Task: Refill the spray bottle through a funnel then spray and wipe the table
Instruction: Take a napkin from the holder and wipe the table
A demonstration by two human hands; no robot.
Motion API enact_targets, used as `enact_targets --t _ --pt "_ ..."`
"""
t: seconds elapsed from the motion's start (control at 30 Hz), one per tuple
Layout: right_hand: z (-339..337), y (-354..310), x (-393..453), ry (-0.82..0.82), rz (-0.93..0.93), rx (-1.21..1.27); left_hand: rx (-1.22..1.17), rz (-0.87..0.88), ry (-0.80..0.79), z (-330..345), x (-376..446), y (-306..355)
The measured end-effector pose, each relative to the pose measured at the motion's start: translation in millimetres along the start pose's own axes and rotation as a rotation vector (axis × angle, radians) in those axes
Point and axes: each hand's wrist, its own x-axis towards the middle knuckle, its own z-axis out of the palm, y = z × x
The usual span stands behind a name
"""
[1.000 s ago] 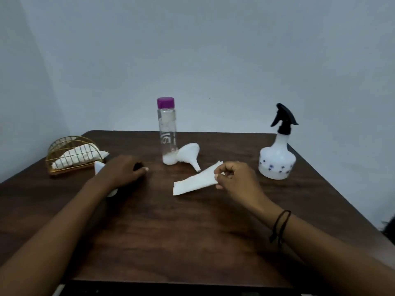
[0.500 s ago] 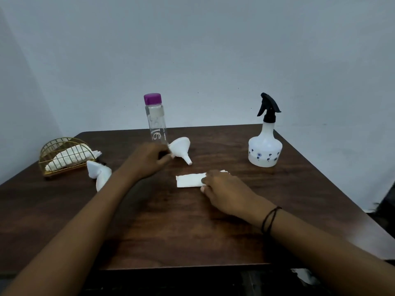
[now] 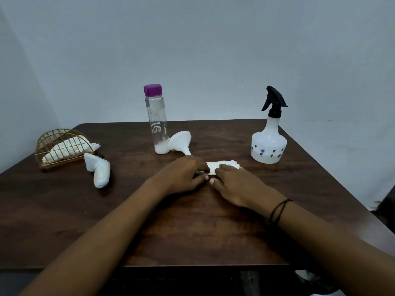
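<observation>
hands over the tissue
folded tissue (image 3: 222, 166) partly hidden under both hands; funnel (image 3: 179, 142) spout tip behind left hand (image 3: 183, 175); bottle lettering unreadable

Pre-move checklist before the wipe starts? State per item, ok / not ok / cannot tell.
1. Folded tissue flat on the table: ok.
2. Both hands on the tissue: ok; left hand at its left end, right hand resting on top.
3. Spray bottle upright, black trigger head on: ok.
4. Spray bottle refilled: cannot tell, body is opaque white.
5. Funnel out of the way: not ok; it lies on its side against the water bottle, spout near the left hand.
6. Table sprayed: cannot tell, no wet patch is visible.
</observation>
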Motion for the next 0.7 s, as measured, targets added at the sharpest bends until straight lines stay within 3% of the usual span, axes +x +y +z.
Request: enact_targets --t 0.37,0.7 --pt "9.3 -30.7 -12.9 -0.051 -0.056 -0.069 -0.033 -0.111 -0.067 -11.0 -11.5 -7.0" --pt "0.9 6.4 9.8 -0.086 0.050 -0.039 0.062 -0.123 -0.157 4.7 29.0 11.3"
